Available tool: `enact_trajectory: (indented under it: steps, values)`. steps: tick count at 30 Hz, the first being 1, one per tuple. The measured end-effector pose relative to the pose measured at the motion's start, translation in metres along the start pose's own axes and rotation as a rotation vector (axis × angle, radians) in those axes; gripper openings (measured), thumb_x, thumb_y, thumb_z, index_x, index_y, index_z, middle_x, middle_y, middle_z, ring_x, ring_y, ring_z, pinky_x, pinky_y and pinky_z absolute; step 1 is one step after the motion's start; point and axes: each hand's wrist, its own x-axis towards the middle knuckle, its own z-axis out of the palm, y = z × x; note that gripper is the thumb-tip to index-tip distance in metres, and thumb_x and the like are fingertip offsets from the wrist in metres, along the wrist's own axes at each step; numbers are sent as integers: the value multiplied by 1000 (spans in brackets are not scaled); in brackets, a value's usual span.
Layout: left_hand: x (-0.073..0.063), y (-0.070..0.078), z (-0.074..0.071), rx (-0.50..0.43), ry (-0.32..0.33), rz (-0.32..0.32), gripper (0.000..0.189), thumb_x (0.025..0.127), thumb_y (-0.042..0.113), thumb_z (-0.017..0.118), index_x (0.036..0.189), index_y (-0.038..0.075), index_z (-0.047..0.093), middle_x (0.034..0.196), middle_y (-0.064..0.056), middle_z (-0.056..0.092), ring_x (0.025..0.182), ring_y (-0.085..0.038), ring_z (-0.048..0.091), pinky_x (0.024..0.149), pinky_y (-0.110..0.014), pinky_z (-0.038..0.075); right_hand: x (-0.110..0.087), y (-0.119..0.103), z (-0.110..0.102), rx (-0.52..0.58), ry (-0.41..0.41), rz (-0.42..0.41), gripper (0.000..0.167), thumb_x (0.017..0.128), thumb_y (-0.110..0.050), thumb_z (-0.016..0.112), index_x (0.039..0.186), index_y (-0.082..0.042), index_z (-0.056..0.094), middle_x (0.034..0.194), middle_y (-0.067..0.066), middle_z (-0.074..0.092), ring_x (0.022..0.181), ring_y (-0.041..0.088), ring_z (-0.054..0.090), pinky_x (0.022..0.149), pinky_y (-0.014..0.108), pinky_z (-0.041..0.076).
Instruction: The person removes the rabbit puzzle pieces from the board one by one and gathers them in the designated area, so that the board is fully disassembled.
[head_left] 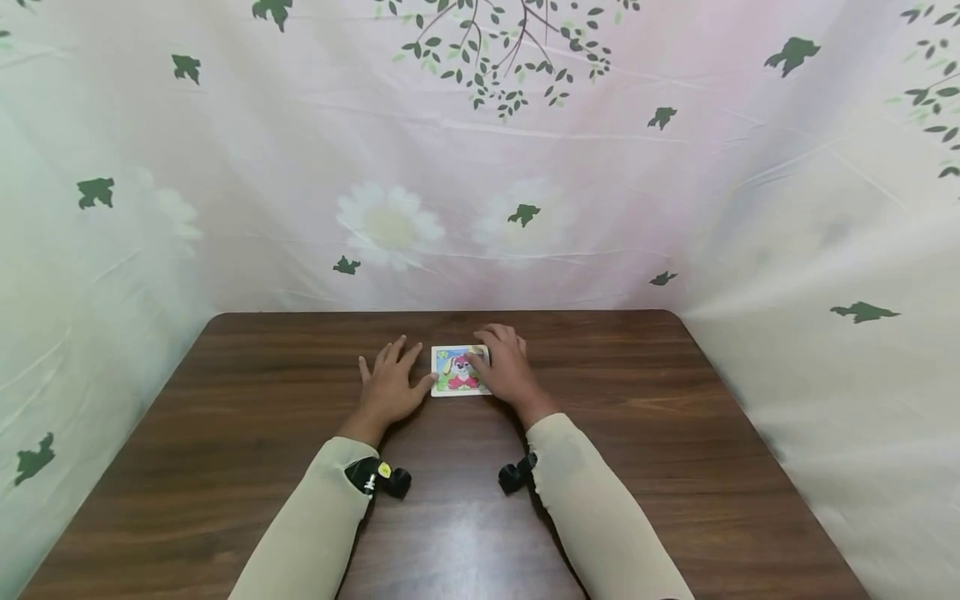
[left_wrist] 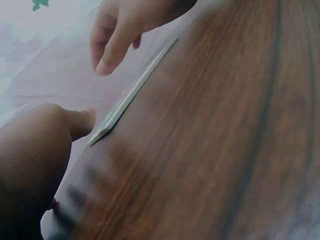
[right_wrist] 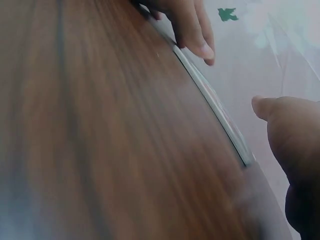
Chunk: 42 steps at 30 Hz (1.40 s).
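A small square picture board point(head_left: 448, 386) with a white border lies flat near the far side of the table. It shows a pink and white cartoon animal with long ears. My left hand point(head_left: 392, 392) is at its left side, fingers spread, thumb tip right at the edge. Over the right side reaches my right hand point(head_left: 510, 371), its thumb above the picture and its fingers beyond the right corner. In the left wrist view, the board point(left_wrist: 131, 92) appears edge-on as a thin pale slab, with the right hand point(left_wrist: 132, 30) raised above it.
The brown wood-grain table point(head_left: 645, 500) has rounded far corners. Right behind it hangs a pale curtain point(head_left: 285, 167) printed with leaves, flowers and birds, which also runs down both sides. Each wrist carries a small black camera point(head_left: 395, 483) on a strap.
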Motion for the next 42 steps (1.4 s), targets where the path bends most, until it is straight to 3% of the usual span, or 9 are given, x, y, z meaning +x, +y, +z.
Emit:
enact_trajectory:
  steps: [11, 17, 23, 27, 42]
  values:
    - [-1, -2, -4, 55, -31, 12, 72, 106, 58, 61, 168, 24, 45, 178, -18, 33, 167, -52, 22, 126, -87, 1, 22, -20, 24, 65, -121, -95, 37, 109, -18, 67, 142, -1, 68, 152, 15, 59, 151, 34, 48, 124, 53, 46]
    - [-1, -2, -2, 82, -77, 17, 70, 108, 58, 59, 169, 29, 44, 180, -17, 31, 169, -50, 17, 126, -87, -1, 28, -20, 31, 46, -191, -132, 34, 111, -16, 63, 141, -2, 68, 154, 15, 59, 153, 35, 48, 126, 53, 43]
    - [2, 1, 1, 99, -103, 32, 68, 109, 62, 54, 169, 33, 44, 181, -16, 28, 169, -50, 14, 125, -87, -2, 28, -18, 31, 5, -218, -94, 33, 111, -16, 61, 142, -6, 70, 154, 15, 59, 152, 38, 48, 125, 64, 39]
    - [2, 1, 0, 118, -102, 31, 66, 109, 61, 55, 168, 33, 46, 181, -16, 29, 169, -50, 14, 125, -88, -1, 28, -20, 30, 0, -243, -83, 34, 112, -17, 60, 143, -8, 69, 156, 15, 57, 152, 38, 46, 126, 64, 36]
    - [-1, 2, -5, 107, -118, 38, 64, 109, 59, 55, 168, 34, 46, 182, -16, 27, 170, -51, 11, 124, -88, -3, 28, -20, 30, 44, -241, -65, 28, 112, -17, 60, 136, -11, 73, 154, 14, 58, 151, 39, 47, 126, 65, 35]
